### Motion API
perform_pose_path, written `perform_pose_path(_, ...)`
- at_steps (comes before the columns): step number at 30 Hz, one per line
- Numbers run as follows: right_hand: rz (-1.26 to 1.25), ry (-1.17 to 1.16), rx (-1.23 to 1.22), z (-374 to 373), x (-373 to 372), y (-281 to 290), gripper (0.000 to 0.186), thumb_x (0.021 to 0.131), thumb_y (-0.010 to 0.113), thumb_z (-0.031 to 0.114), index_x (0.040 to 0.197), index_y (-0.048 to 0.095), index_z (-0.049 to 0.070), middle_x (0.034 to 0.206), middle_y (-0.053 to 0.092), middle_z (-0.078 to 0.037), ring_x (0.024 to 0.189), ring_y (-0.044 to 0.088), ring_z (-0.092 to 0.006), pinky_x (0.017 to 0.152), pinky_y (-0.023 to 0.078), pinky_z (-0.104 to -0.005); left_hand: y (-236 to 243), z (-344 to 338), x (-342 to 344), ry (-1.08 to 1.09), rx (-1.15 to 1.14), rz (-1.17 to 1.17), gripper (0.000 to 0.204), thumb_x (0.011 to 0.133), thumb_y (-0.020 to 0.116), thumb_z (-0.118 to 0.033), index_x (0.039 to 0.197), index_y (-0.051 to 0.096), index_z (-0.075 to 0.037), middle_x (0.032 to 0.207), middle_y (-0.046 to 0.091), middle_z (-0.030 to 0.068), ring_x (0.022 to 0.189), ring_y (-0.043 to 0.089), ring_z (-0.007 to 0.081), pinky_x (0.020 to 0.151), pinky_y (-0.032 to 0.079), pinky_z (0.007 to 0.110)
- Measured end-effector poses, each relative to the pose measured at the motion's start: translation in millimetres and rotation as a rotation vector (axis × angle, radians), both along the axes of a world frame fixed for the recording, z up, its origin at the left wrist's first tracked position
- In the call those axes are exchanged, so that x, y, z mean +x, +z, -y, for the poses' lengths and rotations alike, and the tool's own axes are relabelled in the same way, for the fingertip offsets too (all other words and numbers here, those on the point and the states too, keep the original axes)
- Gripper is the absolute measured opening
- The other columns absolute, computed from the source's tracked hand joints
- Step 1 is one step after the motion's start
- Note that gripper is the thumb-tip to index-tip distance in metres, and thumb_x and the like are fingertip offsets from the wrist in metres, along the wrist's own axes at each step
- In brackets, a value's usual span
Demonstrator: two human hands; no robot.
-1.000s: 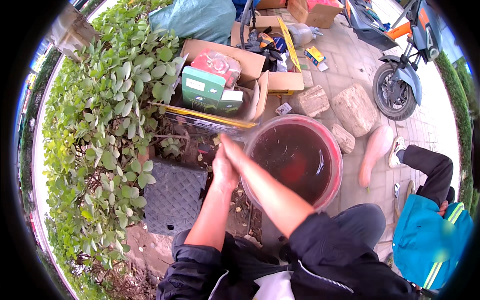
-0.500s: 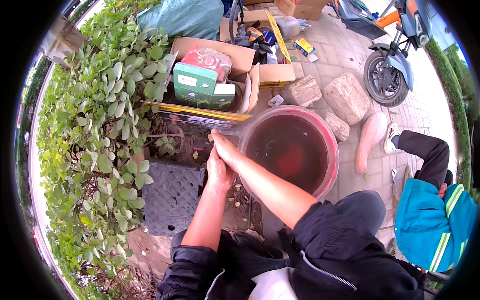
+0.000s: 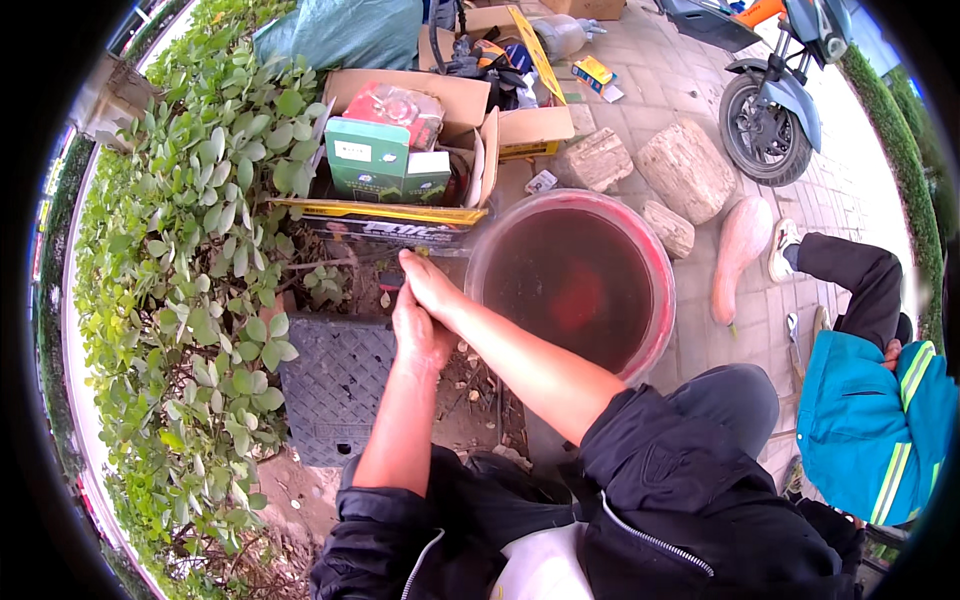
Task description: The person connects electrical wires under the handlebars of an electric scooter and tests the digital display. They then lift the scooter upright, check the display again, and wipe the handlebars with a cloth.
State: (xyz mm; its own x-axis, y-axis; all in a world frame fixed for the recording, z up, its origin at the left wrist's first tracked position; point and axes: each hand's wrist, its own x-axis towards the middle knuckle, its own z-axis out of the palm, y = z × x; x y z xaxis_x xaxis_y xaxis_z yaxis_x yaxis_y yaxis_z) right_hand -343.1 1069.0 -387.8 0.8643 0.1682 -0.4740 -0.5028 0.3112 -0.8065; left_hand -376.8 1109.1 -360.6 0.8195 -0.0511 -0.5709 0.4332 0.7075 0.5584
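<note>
My right hand (image 3: 432, 284) and my left hand (image 3: 421, 338) are pressed palm to palm beside the bucket, with fingers stretched forward. The right one partly covers the left. No object shows in either hand; the space between the palms is hidden. Just to their right stands a round, red-rimmed bucket (image 3: 662, 345) of dark, murky water (image 3: 540, 270). A reddish patch (image 3: 577, 302) shows in the water. Below and left of the hands lies a black textured plastic cover (image 3: 335, 385).
Ahead are open cardboard boxes (image 3: 478, 140) with packages, and a green-blue sheet (image 3: 340, 35). Cut logs (image 3: 686, 172) and a long pale gourd (image 3: 740, 260) lie right of the bucket. A scooter (image 3: 770, 120) and a seated person in teal (image 3: 855, 410) are farther right. Bushes (image 3: 190, 270) line the left.
My hands stay together, shifting slightly left and up in the picture. The right hand has slid a little against the left. The whole view has shifted slightly.
</note>
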Motion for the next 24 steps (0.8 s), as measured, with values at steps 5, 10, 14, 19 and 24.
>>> perform_pose_path(5, 0.454, 0.313, -0.48, -37.6, -40.5, 11.4, 0.075, 0.097, 0.027, 0.051, 0.142, 0.018, -0.008, 0.149, 0.014, -0.03, 0.141, 0.007, -0.0416, 0.114, 0.009, -0.0463, -96.4, -87.8, 7.6, 0.178, 0.069, 0.14, 0.055, 0.097, 0.035, -0.044, 0.141, 0.035, -0.011, 0.15, 0.03, 0.0107, 0.14, 0.022, 0.0313, 0.114, 0.014, 0.048)
perform_pose_path(10, 0.503, 0.273, -0.666, -42.5, -45.2, 27.2, 0.075, 0.095, 0.032, 0.046, 0.139, 0.023, -0.014, 0.147, 0.018, -0.033, 0.14, 0.008, -0.0452, 0.115, 0.007, -0.0483, -51.7, -81.1, -0.1, 0.075, -0.078, 0.301, 0.06, 0.096, 0.032, -0.043, 0.143, 0.031, -0.005, 0.152, 0.024, 0.0123, 0.142, 0.017, 0.0336, 0.114, 0.011, 0.048)
perform_pose_path(14, 0.524, 0.24, -0.675, -41.3, -48.2, 36.9, 0.076, 0.095, 0.035, 0.046, 0.139, 0.023, -0.015, 0.147, 0.017, -0.033, 0.14, 0.008, -0.0452, 0.115, 0.007, -0.0483, -20.9, -70.2, 1.0, 0.107, -0.101, 0.288, 0.059, 0.097, 0.03, -0.039, 0.142, 0.031, -0.001, 0.152, 0.022, 0.0159, 0.142, 0.016, 0.0336, 0.114, 0.011, 0.046)
perform_pose_path(19, 0.606, 0.165, -0.6, -51.3, -48.4, 47.5, 0.07, 0.097, 0.035, 0.043, 0.138, 0.028, -0.013, 0.147, 0.019, -0.032, 0.141, 0.013, -0.0388, 0.115, 0.011, -0.0433, -1.7, -72.0, -0.9, 0.033, 0.028, 0.399, 0.057, 0.097, 0.03, -0.036, 0.143, 0.03, -0.002, 0.152, 0.022, 0.0168, 0.142, 0.017, 0.0322, 0.114, 0.014, 0.043)
perform_pose_path(24, 0.736, -0.077, -0.281, -20.2, -32.4, -32.3, 0.042, 0.095, 0.051, 0.033, 0.112, 0.058, -0.005, 0.102, 0.063, -0.016, 0.094, 0.062, -0.0261, 0.086, 0.048, -0.0366, -58.1, -98.0, 40.3, -0.08, 0.285, 0.075, 0.043, 0.098, 0.04, -0.039, 0.119, 0.051, -0.004, 0.118, 0.057, 0.0127, 0.11, 0.052, 0.0317, 0.097, 0.041, 0.045)
